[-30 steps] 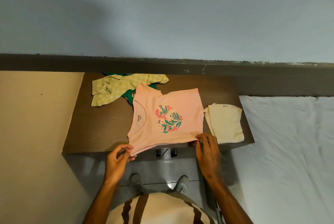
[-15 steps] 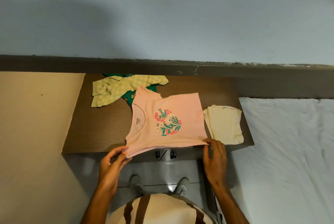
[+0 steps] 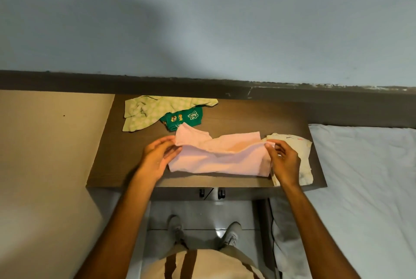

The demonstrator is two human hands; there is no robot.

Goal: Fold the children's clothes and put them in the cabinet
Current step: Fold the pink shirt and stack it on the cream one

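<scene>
Pink shirt (image 3: 221,158), one of four garments on the brown table (image 3: 126,143), we are pinching at both folded-over edges, left hand (image 3: 157,158) and right hand (image 3: 284,161).

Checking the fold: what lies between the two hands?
The pink shirt, folded over, spans from left hand to right hand, seen in the head view.

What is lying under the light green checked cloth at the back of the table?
A dark green garment with small printed pictures sticks out from under the light green cloth. How far it continues beneath, and anything else there, is covered.
</scene>
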